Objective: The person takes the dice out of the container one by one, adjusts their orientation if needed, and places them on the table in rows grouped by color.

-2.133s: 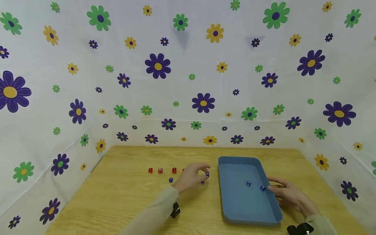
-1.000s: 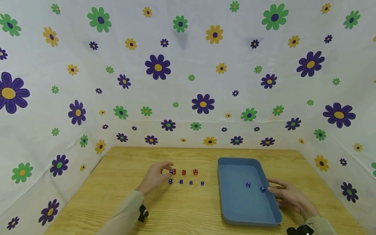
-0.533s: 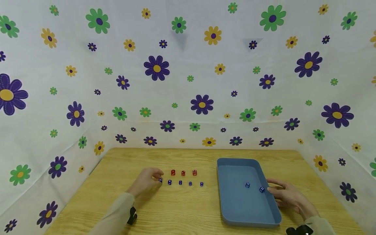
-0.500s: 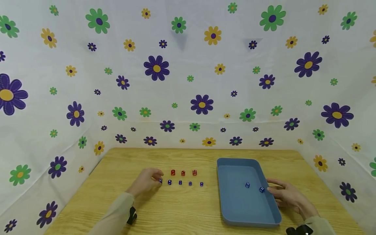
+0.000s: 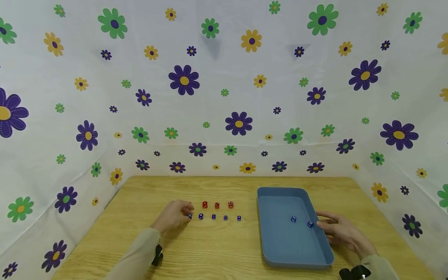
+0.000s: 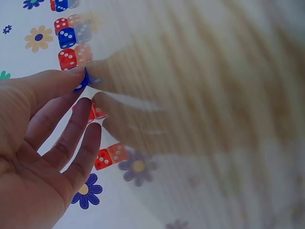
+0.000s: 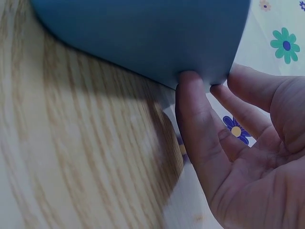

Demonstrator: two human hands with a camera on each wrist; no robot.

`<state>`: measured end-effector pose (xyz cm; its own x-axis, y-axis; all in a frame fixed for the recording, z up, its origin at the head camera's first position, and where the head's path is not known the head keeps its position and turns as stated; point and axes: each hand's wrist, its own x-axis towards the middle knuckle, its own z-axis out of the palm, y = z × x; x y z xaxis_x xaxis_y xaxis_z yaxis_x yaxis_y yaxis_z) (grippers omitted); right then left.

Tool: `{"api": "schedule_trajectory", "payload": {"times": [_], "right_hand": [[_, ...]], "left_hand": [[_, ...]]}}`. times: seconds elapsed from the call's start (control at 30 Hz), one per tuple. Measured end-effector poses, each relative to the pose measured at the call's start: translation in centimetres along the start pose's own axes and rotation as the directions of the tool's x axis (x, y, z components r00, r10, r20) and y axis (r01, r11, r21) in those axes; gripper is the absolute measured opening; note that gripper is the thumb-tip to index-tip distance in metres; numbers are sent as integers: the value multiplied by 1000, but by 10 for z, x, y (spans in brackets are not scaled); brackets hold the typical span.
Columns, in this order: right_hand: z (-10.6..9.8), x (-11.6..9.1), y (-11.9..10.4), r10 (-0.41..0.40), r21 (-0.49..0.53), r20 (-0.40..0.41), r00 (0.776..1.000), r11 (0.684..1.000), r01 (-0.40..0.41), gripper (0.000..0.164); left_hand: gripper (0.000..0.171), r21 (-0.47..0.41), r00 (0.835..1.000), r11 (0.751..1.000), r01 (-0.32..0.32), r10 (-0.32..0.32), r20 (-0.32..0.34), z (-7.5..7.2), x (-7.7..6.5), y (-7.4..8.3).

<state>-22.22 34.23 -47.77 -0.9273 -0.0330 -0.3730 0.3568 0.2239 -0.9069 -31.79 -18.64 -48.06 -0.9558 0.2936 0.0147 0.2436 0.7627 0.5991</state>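
My left hand (image 5: 172, 215) pinches a blue die (image 6: 81, 85) between thumb and finger, low over the table at the left end of a row of blue dice. The nearest of these, another blue die (image 5: 201, 216), sits just right of my fingertips. Behind them runs a row of red dice, among them a red die (image 5: 205, 204); my left hand hides its left part in the head view. My right hand (image 5: 341, 231) holds the right side of the blue tray (image 5: 297, 261), thumb at the rim and fingers (image 7: 193, 102) against the outer wall.
Two more blue dice lie inside the tray, one blue die (image 5: 293, 219) near the middle and another blue die (image 5: 310, 224) by the right wall. The wooden table (image 5: 210, 252) ends at a flowered cloth (image 5: 217, 101) at the back and sides.
My left hand has carried the blue die leftward from near the tray, past the other dice, and lowered it at the blue row's left end. My right hand has stayed at the tray.
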Motion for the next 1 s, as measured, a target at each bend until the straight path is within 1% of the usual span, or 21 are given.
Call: {"api": "schedule_trajectory", "payload": {"times": [0.3, 0.43, 0.53, 0.6, 0.7, 0.77, 0.87, 0.93, 1.0], "right_hand": [[-1, -3, -2, -20, -70, -7, 1000, 997, 20, 72], [0, -3, -3, -25, -78, -9, 1000, 997, 24, 70], [0, -3, -3, -26, -77, -19, 1000, 997, 24, 69], [0, -4, -3, -33, -87, -17, 999, 996, 31, 70], [-1, -4, -5, -36, -86, -23, 999, 996, 34, 68], [-1, -4, -6, -38, -92, -25, 999, 995, 35, 67], [-1, -3, -6, -31, -99, -40, 999, 995, 27, 67], [0, -3, -6, -29, -102, -41, 999, 994, 25, 68], [1, -3, -6, -29, -97, -41, 999, 995, 25, 69]], "left_hand": [[34, -10, 1000, 1000, -17, 17, 3, 0, 1, -2], [36, -43, 1000, 999, -19, 19, 11, -2, 0, -2], [38, -82, 1000, 997, -7, 8, 15, -4, 1, -1], [38, -99, 1000, 995, -1, 2, 10, -5, 2, 1], [36, -98, 1000, 995, -7, 6, -12, -5, 3, 4], [33, -76, 999, 996, -39, 37, -36, -4, 5, 9], [29, -59, 994, 994, -90, 86, -67, 1, 9, 17], [28, -64, 990, 990, -126, 121, -76, 6, 13, 25], [27, -87, 988, 986, -141, 134, -78, 11, 16, 34]]}}
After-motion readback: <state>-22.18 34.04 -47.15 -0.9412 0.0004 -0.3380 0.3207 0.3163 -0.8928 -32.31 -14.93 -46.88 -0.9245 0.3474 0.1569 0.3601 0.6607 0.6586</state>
